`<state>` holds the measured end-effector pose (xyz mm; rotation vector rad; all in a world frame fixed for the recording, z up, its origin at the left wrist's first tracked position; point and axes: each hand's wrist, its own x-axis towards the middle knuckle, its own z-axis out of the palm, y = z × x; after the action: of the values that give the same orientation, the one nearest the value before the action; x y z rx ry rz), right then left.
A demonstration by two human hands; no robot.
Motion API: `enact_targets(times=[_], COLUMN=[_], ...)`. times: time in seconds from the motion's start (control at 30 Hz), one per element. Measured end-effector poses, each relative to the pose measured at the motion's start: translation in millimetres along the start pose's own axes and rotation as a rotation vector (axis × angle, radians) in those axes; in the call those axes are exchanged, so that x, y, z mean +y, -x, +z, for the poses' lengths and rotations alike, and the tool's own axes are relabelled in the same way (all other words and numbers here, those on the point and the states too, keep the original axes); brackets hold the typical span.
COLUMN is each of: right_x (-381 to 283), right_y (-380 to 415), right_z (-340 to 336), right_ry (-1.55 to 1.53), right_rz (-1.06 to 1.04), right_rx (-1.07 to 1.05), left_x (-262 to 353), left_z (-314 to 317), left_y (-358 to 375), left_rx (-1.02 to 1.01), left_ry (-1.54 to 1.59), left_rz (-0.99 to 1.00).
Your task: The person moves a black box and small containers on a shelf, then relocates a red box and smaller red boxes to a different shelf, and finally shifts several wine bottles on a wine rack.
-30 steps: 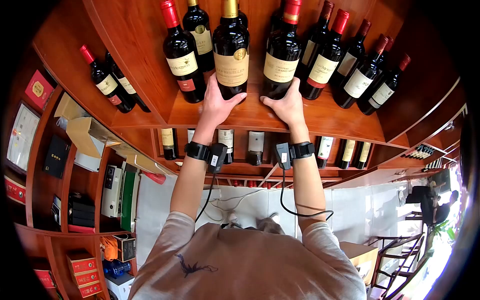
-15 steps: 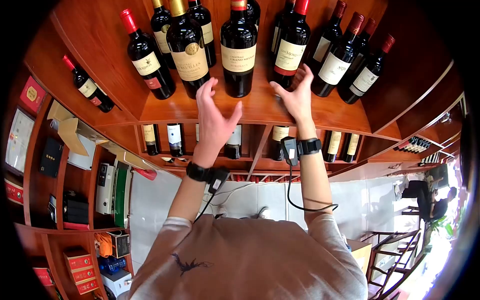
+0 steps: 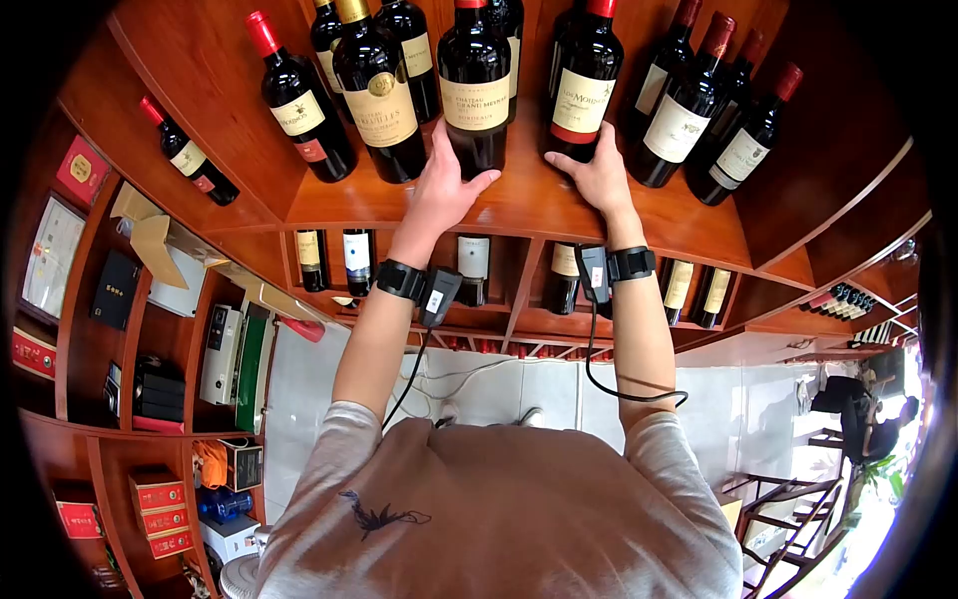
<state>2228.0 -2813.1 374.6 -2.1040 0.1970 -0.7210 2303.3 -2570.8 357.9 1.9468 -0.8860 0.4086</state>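
My left hand (image 3: 448,189) is at the base of a dark bottle with a cream label (image 3: 477,106), its fingers on the left side and its thumb apart in front. My right hand (image 3: 596,178) touches the lower part of a bottle with a cream and red label (image 3: 581,105); its fingers lie along the right side and its thumb is at the front. Both bottles stand upright on the wooden shelf (image 3: 529,208). Just left of my left hand stands a gold-capped bottle (image 3: 380,115). The fingers of both hands are partly hidden behind the bottles.
Several more bottles (image 3: 672,130) stand at the right, and a red-capped bottle (image 3: 307,123) at the left. A lower shelf holds more bottles (image 3: 473,262). Red boxes (image 3: 165,520) fill shelving at the left. A seated person (image 3: 886,431) and wooden chairs (image 3: 788,499) are at the far right.
My left hand has moved right to the base of the middle bottle. My right hand has closed in on the cream and red bottle. The view has shifted slightly.
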Motion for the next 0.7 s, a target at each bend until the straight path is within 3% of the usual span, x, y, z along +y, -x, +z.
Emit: enact_targets(times=[0.7], right_x=[-3.2], right_y=[30.1], right_z=[-14.4], right_ry=[0.058], right_rz=[-0.092], right_rx=[-0.025], left_x=[8.1], left_z=[-2.3], left_y=[3.0], left_rx=[-0.030], left_ry=[-0.046], left_rz=[-0.105])
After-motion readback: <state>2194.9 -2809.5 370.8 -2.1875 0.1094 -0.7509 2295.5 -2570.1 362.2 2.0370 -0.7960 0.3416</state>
